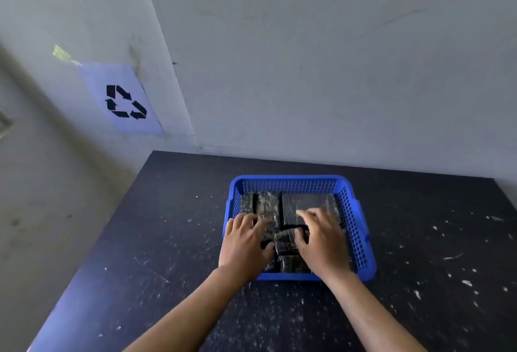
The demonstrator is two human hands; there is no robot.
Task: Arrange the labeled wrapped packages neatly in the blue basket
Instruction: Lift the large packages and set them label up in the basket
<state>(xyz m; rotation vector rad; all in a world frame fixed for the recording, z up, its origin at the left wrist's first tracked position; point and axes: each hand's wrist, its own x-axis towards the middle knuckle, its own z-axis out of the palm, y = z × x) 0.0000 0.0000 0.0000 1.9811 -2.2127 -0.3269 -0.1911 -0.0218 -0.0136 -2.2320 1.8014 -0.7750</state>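
A blue slatted basket [361,228] stands on the dark table and holds several black packages wrapped in clear film. Two narrow packages [265,203] stand along its far left, and a wider flat one [307,205] lies at the far right. Both hands are inside the basket. My left hand [246,242] rests palm down on the left packages, fingers spread. My right hand [324,237] lies on the right side, its thumb and fingers closed around a small wrapped package [285,242] in the middle. Another package [293,265] shows at the near rim. No labels are readable.
The black table [173,239] is speckled with white scraps, thickest at the right. A grey wall runs close behind the basket. A sheet with a recycling symbol [126,101] hangs on the wall at left, where the table's left edge drops to the floor.
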